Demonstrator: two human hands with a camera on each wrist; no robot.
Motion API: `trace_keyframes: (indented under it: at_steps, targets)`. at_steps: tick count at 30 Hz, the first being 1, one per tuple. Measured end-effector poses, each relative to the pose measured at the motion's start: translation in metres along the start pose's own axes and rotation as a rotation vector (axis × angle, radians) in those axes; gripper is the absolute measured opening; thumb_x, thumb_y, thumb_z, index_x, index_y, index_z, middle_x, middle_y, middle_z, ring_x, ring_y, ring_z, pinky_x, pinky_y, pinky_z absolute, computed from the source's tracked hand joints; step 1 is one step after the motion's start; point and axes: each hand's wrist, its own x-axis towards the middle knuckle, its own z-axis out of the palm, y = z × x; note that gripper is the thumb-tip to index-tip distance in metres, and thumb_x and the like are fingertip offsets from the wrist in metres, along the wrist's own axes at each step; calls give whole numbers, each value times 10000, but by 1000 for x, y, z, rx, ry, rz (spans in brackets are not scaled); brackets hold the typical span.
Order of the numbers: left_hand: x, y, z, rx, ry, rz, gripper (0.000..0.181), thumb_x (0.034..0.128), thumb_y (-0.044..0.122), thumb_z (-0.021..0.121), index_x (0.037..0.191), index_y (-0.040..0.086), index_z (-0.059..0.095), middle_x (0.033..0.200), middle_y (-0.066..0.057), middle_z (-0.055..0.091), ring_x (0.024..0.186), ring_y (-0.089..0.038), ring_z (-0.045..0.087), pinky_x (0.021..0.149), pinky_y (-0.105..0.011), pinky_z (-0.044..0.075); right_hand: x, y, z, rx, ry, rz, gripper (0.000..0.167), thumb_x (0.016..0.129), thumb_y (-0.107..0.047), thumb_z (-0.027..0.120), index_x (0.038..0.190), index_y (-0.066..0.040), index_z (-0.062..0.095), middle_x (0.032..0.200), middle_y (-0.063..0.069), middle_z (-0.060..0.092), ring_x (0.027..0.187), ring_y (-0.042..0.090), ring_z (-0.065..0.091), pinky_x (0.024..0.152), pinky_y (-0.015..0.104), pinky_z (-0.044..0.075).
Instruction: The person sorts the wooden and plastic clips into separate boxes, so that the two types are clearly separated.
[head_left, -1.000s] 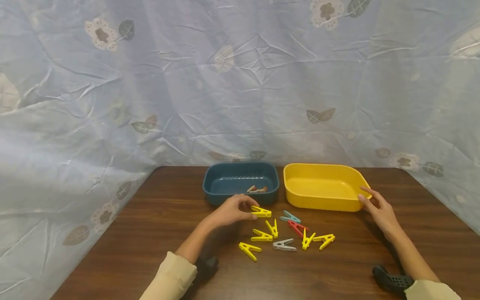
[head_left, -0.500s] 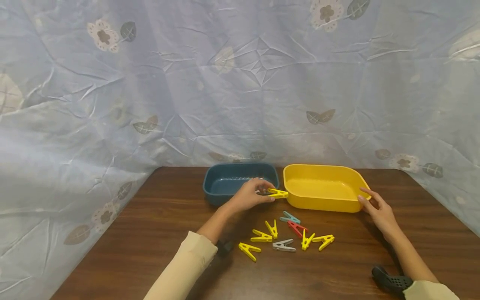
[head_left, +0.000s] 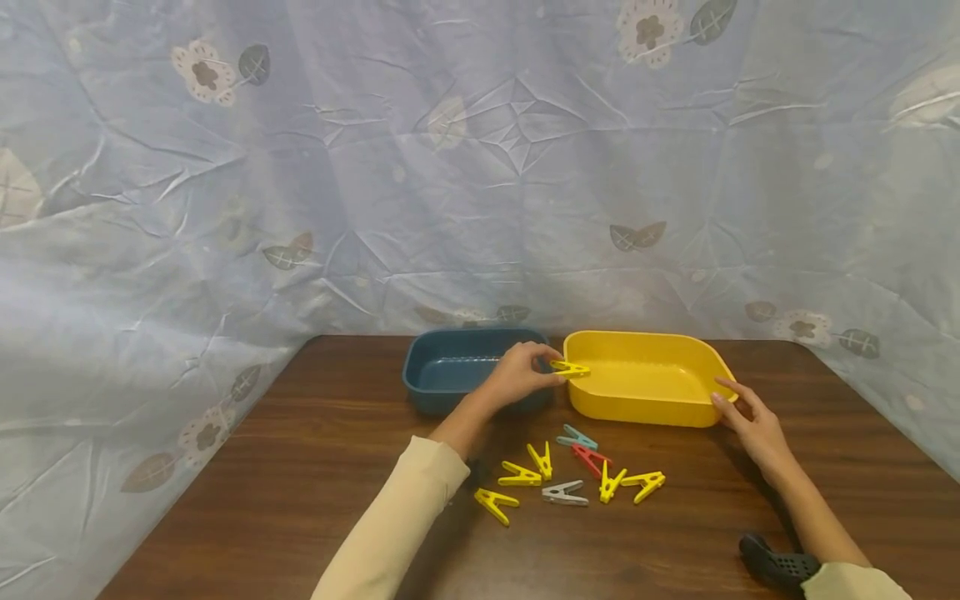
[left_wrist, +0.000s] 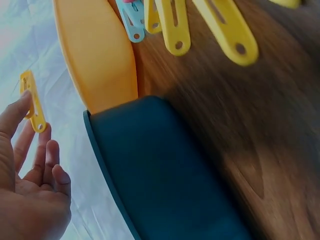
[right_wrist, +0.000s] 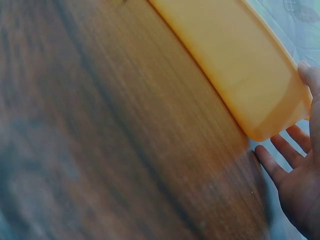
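My left hand point(head_left: 519, 372) pinches a yellow clothespin point(head_left: 572, 368) between thumb and fingertips, over the left end of the yellow tub point(head_left: 637, 408). The left wrist view shows the same clothespin point(left_wrist: 34, 102) held above the tub rims. At the yellow tub's right end, my right hand point(head_left: 757, 433) holds the corner, with thumb and index finger at the rim. In front of the tubs lie a light blue clothespin point(head_left: 576, 437), a red clothespin point(head_left: 590, 458), a grey clothespin point(head_left: 564, 493) and several yellow clothespins point(head_left: 521, 474).
A dark blue tub point(head_left: 457, 402) stands left of the yellow one; my left hand and arm hide part of it. A black perforated object point(head_left: 780, 567) is beside my right forearm. Patterned cloth point(head_left: 450, 167) hangs behind the wooden table point(head_left: 300, 467).
My left hand has carried the yellow clothespin from in front of the blue tub up and right to the yellow tub's left end. My right hand stays at the yellow tub's corner.
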Motion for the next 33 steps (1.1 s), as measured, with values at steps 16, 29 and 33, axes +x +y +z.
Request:
trace_keyframes:
  at_steps: [16, 29, 33]
  targets:
    - [25, 18, 49, 73, 117, -57, 340, 818, 335, 698, 1113, 169, 673, 1035, 36, 616, 960, -161, 512, 745, -248, 425, 0, -1, 0, -25, 9, -4, 510, 960, -282, 492, 1373, -9, 368, 1021, -66, 494, 872, -80, 512, 734, 131, 460]
    - [36, 23, 78, 172, 123, -112, 324, 811, 341, 704, 1095, 185, 687, 1031, 58, 631, 878, -105, 545, 723, -214, 433, 1, 1, 1, -44, 7, 12, 523, 970, -284, 471, 1380, 13, 337, 1203, 191, 450, 880, -99, 497, 736, 139, 462]
    - [37, 23, 81, 201, 130, -128, 331, 810, 345, 703, 1100, 186, 687, 1026, 56, 646, 856, -100, 569, 718, -218, 442, 1, 2, 0, -59, 12, 16, 525, 968, -283, 475, 1378, 16, 339, 1172, 150, 469, 880, -96, 496, 731, 141, 464]
